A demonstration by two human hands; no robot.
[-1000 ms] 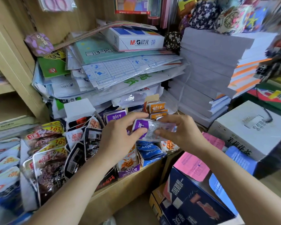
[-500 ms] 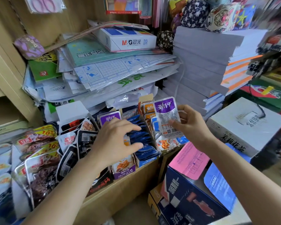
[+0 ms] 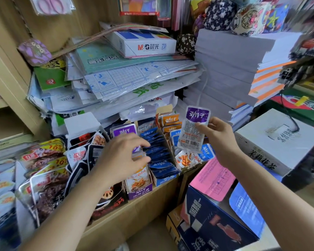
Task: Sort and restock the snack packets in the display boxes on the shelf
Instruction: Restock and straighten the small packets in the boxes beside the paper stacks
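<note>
While a person's right hand pinches a purple-topped snack packet by its right edge, long axis upright, in the air above the shelf, the matching purple display box lies down and to its left. The left hand, nearer that box, hovers over it palm-down, fingers loosely spread and gripping nothing.

— What covers the arms?
— Bare skin only. The left forearm and the right forearm are both uncovered from the wrist down to the bottom edge of the view.
— And the hands?
— The left hand and the right hand are bare as well, with slim fingers and smooth knuckles.
— Can you make out the nails?
— Hardly. They are too small and too blurred to tell their length or any colour on them.
</note>
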